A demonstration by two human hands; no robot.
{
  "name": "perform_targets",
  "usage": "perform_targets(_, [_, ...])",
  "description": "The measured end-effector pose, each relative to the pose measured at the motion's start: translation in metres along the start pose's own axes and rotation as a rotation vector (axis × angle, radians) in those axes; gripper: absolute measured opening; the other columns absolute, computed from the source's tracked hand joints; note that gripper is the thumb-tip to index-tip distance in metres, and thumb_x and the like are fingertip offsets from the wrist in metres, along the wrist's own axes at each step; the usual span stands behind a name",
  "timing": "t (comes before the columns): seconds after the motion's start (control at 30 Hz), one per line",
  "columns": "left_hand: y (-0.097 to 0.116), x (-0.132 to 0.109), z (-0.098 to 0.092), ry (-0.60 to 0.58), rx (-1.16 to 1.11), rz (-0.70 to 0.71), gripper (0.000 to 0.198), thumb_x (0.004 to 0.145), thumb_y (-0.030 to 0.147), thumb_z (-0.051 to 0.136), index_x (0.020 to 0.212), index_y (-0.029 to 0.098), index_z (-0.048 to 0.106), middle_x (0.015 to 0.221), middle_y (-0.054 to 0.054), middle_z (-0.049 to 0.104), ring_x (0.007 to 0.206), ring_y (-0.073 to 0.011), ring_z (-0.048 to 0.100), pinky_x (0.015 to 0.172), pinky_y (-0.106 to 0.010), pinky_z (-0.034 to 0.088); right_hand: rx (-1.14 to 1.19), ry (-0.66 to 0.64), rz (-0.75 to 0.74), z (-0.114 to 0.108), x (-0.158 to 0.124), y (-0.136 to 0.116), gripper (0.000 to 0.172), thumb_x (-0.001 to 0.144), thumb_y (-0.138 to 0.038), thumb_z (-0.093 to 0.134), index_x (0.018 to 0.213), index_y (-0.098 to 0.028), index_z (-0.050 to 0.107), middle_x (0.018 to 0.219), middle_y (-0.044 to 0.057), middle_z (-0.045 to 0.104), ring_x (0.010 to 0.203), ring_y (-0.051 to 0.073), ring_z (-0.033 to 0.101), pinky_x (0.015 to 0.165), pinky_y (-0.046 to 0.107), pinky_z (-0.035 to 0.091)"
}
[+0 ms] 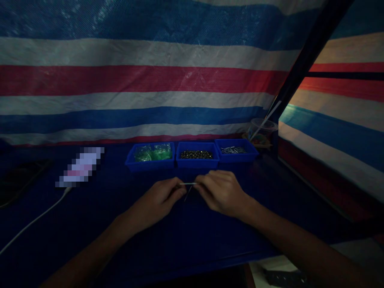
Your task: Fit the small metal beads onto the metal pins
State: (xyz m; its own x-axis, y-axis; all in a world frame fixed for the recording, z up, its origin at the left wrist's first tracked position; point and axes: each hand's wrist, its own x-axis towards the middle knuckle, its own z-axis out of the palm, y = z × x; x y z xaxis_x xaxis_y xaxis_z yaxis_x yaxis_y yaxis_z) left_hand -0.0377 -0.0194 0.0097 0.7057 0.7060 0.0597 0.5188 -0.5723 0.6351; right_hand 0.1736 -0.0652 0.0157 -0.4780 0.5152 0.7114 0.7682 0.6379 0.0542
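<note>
My left hand [163, 198] and my right hand [220, 192] meet over the dark blue table [90, 224], both pinched on a thin metal pin [188, 184] held level between them. A second thin piece hangs down from it near the fingertips. Just beyond the hands stand three small blue trays: the left tray [130, 162] holds green bits, the middle tray [196, 163] holds small dark metal pieces, the right tray [250, 154] holds thin metal pins.
A striped red, white and blue tarp [150, 80] hangs behind the table and at the right. A clear plastic cup [264, 128] with a stick stands behind the right tray. A white cable [36, 220] and a dark flat object [21, 176] lie at the left.
</note>
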Motion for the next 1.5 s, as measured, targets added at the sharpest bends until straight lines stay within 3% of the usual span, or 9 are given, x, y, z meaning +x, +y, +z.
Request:
perform_targets(0.07, [0.000,0.001,0.007,0.040,0.124,-0.023,0.024,0.091,0.041,0.045,0.093,0.020,0.056,0.082,-0.001,0.060,0.074,-0.0165,0.057,0.068,-0.031,0.044,-0.080,0.221,0.121,-0.013,0.001,0.021,0.017,0.091,-0.026,0.047,0.084,-0.018,0.060,0.064,0.001,0.064,0.054,0.012,0.056,0.054,0.025,0.041])
perform_targets(0.17, [-0.003,0.002,0.021,0.085,0.337,-0.006,0.029,0.084,0.047,0.056,0.094,0.020,0.056,0.089,-0.004,0.059,0.084,-0.0224,0.056,0.076,-0.038,0.043,-0.354,0.402,0.547,-0.030,-0.003,0.066,0.027,0.093,-0.034,0.040,0.093,-0.018,0.061,0.073,0.005,0.067,0.059,0.016,0.059,0.059,0.029,0.043])
perform_targets(0.3, [-0.006,0.004,0.030,0.091,0.461,0.037,0.020,0.090,0.037,0.046,0.091,0.020,0.056,0.090,-0.005,0.057,0.084,-0.0223,0.054,0.078,-0.040,0.043,-0.464,0.060,0.762,-0.031,-0.014,0.106,0.034,0.087,-0.039,0.049,0.107,-0.014,0.061,0.078,0.009,0.067,0.072,0.024,0.062,0.063,0.033,0.042])
perform_targets(0.4, [-0.011,0.006,0.028,0.092,0.526,0.037,0.021,0.093,0.026,0.037,0.086,0.018,0.055,0.087,-0.006,0.057,0.082,-0.0220,0.052,0.076,-0.040,0.042,-0.349,-0.088,0.707,-0.020,-0.013,0.098,0.034,0.089,-0.037,0.048,0.109,-0.013,0.061,0.083,0.010,0.067,0.078,0.023,0.062,0.069,0.034,0.043])
perform_targets(0.57, [-0.026,0.009,0.025,0.111,0.443,0.024,0.021,0.094,0.022,0.035,0.085,0.016,0.053,0.086,-0.006,0.057,0.081,-0.0208,0.050,0.075,-0.037,0.041,0.041,-0.283,0.335,0.005,-0.002,0.034,0.034,0.090,-0.040,0.048,0.109,-0.014,0.059,0.093,0.008,0.066,0.085,0.018,0.059,0.074,0.030,0.044])
perform_targets(0.7, [-0.031,0.011,0.025,0.161,0.345,0.031,0.027,0.096,0.025,0.032,0.080,0.017,0.052,0.082,-0.005,0.057,0.079,-0.0194,0.051,0.073,-0.035,0.042,0.092,-0.407,0.101,0.020,-0.003,-0.002,0.022,0.091,-0.036,0.048,0.093,-0.018,0.060,0.086,0.005,0.065,0.081,0.017,0.058,0.071,0.029,0.044])
perform_targets(1.13, [-0.003,0.007,0.014,0.348,0.066,0.109,0.036,0.095,0.031,0.031,0.064,0.018,0.044,0.062,0.002,0.048,0.058,-0.0121,0.049,0.057,-0.025,0.037,0.032,-0.143,0.025,0.011,-0.004,-0.015,0.021,0.092,-0.034,0.047,0.093,-0.016,0.056,0.076,0.003,0.065,0.070,0.016,0.058,0.060,0.030,0.037])
perform_targets(1.37, [-0.004,0.006,0.016,0.296,-0.021,0.159,0.032,0.094,0.029,0.034,0.068,0.018,0.049,0.064,0.001,0.053,0.058,-0.0110,0.049,0.057,-0.023,0.039,0.046,-0.084,0.031,0.011,-0.002,-0.015,0.013,0.091,-0.023,0.047,0.088,-0.015,0.057,0.069,0.001,0.062,0.060,0.014,0.055,0.057,0.028,0.038])
perform_targets(1.5, [-0.006,0.007,0.014,0.292,-0.041,0.113,0.027,0.095,0.033,0.033,0.088,0.018,0.055,0.071,0.001,0.057,0.062,-0.0117,0.052,0.060,-0.024,0.042,0.032,0.244,0.107,-0.009,0.002,0.010,0.004,0.088,-0.019,0.052,0.090,-0.018,0.055,0.065,-0.001,0.059,0.055,0.011,0.053,0.054,0.025,0.040])
